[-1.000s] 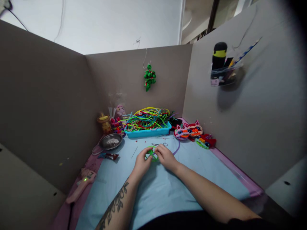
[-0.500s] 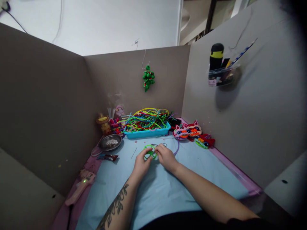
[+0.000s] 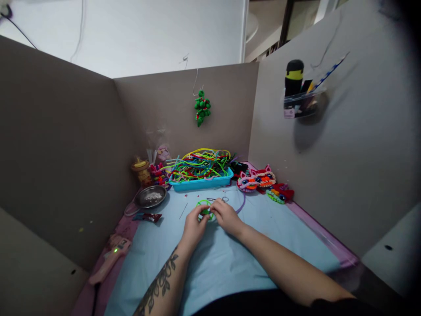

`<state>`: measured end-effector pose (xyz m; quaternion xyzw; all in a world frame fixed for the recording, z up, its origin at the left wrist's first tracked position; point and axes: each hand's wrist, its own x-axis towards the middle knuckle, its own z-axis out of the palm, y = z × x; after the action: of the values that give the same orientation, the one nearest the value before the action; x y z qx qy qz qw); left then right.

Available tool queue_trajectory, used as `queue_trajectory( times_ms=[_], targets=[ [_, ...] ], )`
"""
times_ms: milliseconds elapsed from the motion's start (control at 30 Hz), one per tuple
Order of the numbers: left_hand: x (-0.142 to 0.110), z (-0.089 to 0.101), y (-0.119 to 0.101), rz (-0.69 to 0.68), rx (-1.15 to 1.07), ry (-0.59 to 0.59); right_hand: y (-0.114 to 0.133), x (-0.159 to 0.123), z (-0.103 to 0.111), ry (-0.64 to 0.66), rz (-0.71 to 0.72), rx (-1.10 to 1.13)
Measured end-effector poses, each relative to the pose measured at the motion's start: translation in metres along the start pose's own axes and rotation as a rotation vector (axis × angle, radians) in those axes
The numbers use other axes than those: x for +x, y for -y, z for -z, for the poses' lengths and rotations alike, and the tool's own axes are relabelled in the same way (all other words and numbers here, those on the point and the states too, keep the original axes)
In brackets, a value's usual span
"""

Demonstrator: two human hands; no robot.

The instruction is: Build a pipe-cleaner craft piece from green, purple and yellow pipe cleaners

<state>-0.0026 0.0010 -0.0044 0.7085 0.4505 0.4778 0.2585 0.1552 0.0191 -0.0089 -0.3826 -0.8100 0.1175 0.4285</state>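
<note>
Left hand (image 3: 194,222) and right hand (image 3: 227,216), fingers pinching green wire ring (image 3: 205,211) between them, above middle of blue-covered counter (image 3: 219,263), just near of scissors (image 3: 211,199). Uneven pull could warp ring; loose left pinch could let it twist.

Two hands (image 3: 194,223) are holding one green piece (image 3: 205,211); one blue tray (image 3: 204,183), one metal bowl (image 3: 140,200) and one pink device (image 3: 111,260) are resting nearby.

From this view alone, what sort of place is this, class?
Probably a craft workstation: a blue tray heaped with pipe cleaners and what looks like a pink glue gun suggest it.
</note>
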Motion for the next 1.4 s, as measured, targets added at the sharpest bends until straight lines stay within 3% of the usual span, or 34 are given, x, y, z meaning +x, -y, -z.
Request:
queue_trajectory(
  times_ms=[267,500,800,1400],
  targets=[
    [0.0031,0.0028,-0.0021,0.094,-0.074,-0.015,0.0029,-0.0003,0.0030,-0.020,0.001,0.029],
    [0.0029,0.0031,-0.0021,0.096,-0.108,-0.079,0.0039,-0.0002,0.0009,0.016,-0.024,0.086],
    [0.0026,0.0041,-0.0043,0.159,0.002,-0.050,0.0016,0.0014,-0.0007,-0.013,-0.076,0.101],
    [0.0031,0.0035,-0.0065,0.227,-0.029,-0.015,0.0036,-0.0015,-0.0022,0.055,-0.024,-0.110]
  ],
)
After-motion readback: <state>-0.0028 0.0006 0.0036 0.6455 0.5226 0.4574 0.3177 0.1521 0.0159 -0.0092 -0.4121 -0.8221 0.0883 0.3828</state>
